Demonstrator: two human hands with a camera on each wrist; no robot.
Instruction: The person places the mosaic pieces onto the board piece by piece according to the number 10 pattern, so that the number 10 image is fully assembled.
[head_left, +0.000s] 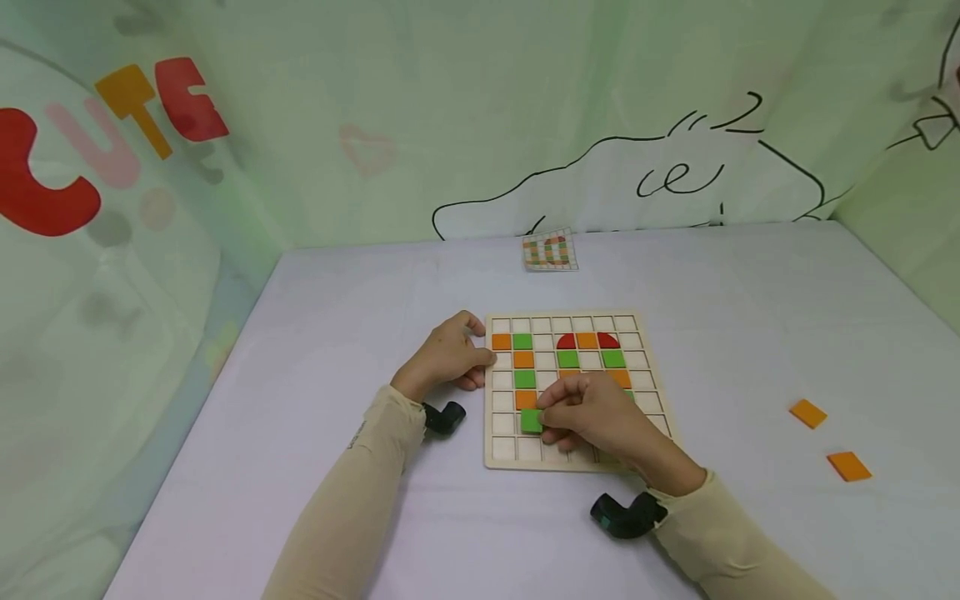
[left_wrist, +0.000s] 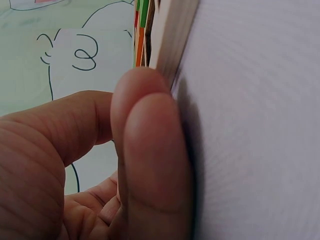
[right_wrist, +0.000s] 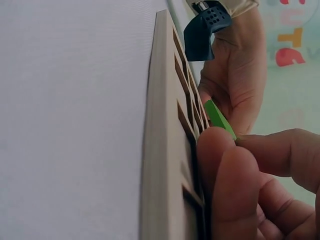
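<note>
A square wooden grid board [head_left: 490, 450] lies flat with orange, green and red tiles in some of its cells. At its left edge is my left hand [head_left: 450, 354], fingers bent, thumb on the rim; the left wrist view has its fingertips against the board's side. Over the lower part of the board, my right hand [head_left: 600, 417] pinches a green square tile [head_left: 531, 422] by its right side, just below an orange tile [head_left: 526, 400]. In the right wrist view the pinched tile [right_wrist: 219, 119] is tilted against the grid. The right hand hides several cells.
Two loose orange tiles, one farther [head_left: 808, 413] and one nearer [head_left: 850, 467], lie on the table right of the board. A small patterned card [head_left: 551, 251] lies at the back of the white table [head_left: 337, 333]. Printed curtains surround it.
</note>
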